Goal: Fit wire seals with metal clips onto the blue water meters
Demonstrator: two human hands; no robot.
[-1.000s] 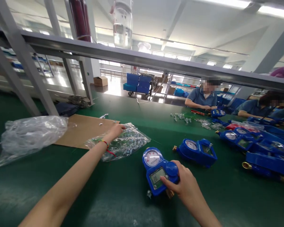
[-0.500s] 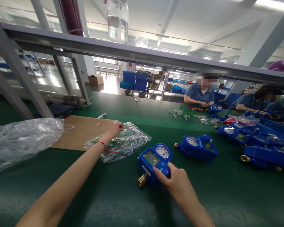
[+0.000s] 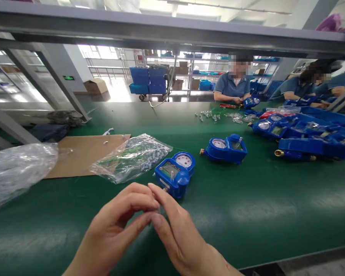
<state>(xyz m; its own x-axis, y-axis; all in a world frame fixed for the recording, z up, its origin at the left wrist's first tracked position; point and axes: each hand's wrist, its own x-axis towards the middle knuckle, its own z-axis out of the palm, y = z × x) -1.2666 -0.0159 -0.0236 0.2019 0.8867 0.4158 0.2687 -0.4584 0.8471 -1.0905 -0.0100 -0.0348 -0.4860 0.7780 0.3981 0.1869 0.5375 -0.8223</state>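
Head view: left hand [image 3: 115,226] and right hand [image 3: 186,234] pinch a tiny piece [image 3: 158,209], mostly hidden, between their fingertips; the nearest meter [image 3: 175,174] rests on the table [image 3: 247,230] just beyond, probably so both hands are free.

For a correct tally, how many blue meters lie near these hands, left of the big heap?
2. The first meter is beyond the left hand and right hand; the second meter is farther right, before the heap. Inside the heap, some may be hidden.
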